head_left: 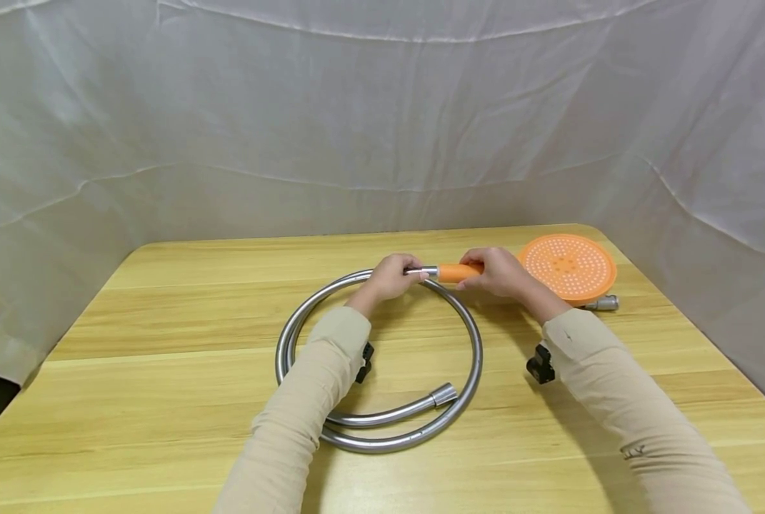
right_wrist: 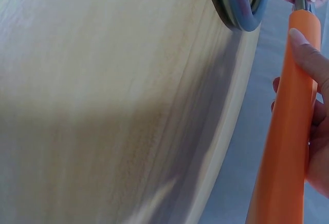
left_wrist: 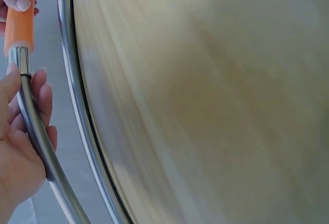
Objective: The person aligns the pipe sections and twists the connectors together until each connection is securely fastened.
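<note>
An orange shower head (head_left: 568, 268) lies face up toward the table's right, its spray plate dotted with pale nozzles. My right hand (head_left: 498, 273) grips its orange handle (right_wrist: 288, 126), with the thumb along the side. At the handle's end, my left hand (head_left: 395, 277) pinches the metal nut (left_wrist: 19, 59) of the silver shower hose (left_wrist: 38, 126). The nut meets the handle in line; how far it is threaded cannot be seen. The hose loops in a coil on the table, and its other end, a flared metal connector (head_left: 444, 394), lies inside the loop.
A small grey metal fitting (head_left: 606, 303) shows beside the shower head's near edge, partly covered by it. The wooden table (head_left: 163, 400) is bounded by hanging white cloth (head_left: 382, 107) at the back and sides. Black wrist cameras (head_left: 540, 365) hang below both forearms.
</note>
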### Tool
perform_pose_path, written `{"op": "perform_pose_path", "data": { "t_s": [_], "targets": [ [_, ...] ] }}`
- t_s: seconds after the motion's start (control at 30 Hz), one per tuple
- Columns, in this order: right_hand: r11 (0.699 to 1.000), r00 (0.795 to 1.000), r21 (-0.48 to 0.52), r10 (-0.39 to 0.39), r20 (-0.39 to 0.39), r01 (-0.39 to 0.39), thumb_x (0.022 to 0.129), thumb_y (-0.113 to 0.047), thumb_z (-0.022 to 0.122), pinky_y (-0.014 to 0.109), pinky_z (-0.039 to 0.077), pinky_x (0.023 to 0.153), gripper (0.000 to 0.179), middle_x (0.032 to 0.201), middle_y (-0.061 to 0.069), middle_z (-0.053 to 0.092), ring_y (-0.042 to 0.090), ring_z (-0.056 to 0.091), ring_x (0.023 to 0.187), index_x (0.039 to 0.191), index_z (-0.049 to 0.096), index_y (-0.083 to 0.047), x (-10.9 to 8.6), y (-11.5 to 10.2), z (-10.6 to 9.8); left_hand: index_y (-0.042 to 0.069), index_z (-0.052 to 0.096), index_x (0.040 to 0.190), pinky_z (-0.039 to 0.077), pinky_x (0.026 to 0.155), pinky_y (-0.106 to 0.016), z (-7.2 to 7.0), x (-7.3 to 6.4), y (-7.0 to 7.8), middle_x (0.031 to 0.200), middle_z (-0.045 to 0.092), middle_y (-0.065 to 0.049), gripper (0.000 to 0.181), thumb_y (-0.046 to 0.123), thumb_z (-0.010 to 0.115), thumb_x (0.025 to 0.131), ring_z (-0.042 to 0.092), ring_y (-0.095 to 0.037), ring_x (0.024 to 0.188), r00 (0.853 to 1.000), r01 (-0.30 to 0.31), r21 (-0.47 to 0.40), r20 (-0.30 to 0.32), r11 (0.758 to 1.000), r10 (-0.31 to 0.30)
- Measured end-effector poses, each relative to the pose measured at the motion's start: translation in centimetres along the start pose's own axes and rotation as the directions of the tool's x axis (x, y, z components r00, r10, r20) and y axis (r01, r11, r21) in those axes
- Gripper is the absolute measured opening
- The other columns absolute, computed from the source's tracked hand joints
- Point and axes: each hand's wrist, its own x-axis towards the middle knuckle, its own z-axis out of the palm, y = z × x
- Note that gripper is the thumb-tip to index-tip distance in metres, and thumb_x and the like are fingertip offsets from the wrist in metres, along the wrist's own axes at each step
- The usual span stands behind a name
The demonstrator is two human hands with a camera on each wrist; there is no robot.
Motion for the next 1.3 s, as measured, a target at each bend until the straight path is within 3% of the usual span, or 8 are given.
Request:
{"op": "perform_pose_path", "data": {
  "t_s": [0.63, 0.93, 1.13, 1.3],
  "targets": [
    [1.0, 1.0, 0.002, -0.011, -0.011, 0.011, 0.073, -0.021, 0.079, 0.031, 0.04, 0.068, 0.032, 0.088, 0.011, 0.066, 0.021, 0.052, 0.074, 0.096, 0.066, -0.004, 0.04, -0.27, 0.16, 0.003, 0.061, 0.106, 0.047, 0.081, -0.027, -0.03, -0.12, -0.12, 0.103, 0.064, -0.01, 0.024, 0.015, 0.067, 0.085, 0.058, -0.02, 0.092, 0.999, -0.005, -0.044, -0.048, 0.999, 0.003],
    [1.0, 1.0, -0.007, -0.019, -0.014, 0.018, 0.072, -0.021, 0.08, 0.033, 0.042, 0.07, 0.032, 0.088, 0.011, 0.067, 0.022, 0.053, 0.075, 0.096, 0.066, -0.005, 0.02, -0.3, -0.04, 0.004, 0.062, 0.116, 0.049, 0.083, -0.027, -0.16, -0.18, 0.08, 0.11, 0.066, -0.011, 0.031, 0.022, 0.06, 0.091, 0.06, -0.02, 0.096, 1.0, -0.015, -0.038, -0.007, 0.999, 0.015],
    [1.0, 0.999, -0.006, -0.028, -0.016, 0.027, 0.072, -0.022, 0.08, 0.038, 0.046, 0.074, 0.033, 0.089, 0.012, 0.067, 0.023, 0.056, 0.077, 0.095, 0.066, -0.004, -0.01, -0.24, 0.01, 0.004, 0.065, 0.113, 0.049, 0.082, -0.026, -0.06, -0.08, 0.09, 0.109, 0.067, -0.01, 0.029, 0.024, 0.057, 0.093, 0.06, -0.019, 0.093, 1.0, -0.012, -0.017, -0.01, 1.0, 0.012],
    [1.0, 1.0, -0.001, -0.018, -0.014, 0.018, 0.072, -0.021, 0.08, 0.035, 0.044, 0.072, 0.033, 0.089, 0.012, 0.067, 0.022, 0.054, 0.076, 0.096, 0.066, -0.005, 0.06, -0.31, -0.01, 0.005, 0.065, 0.112, 0.048, 0.077, -0.024, 0.02, 0.07, 0.02, 0.105, 0.068, -0.009, 0.028, 0.023, 0.059, 0.092, 0.058, -0.016, 0.088, 1.0, 0.009, -0.032, -0.027, 0.999, -0.01]
  ]
}}
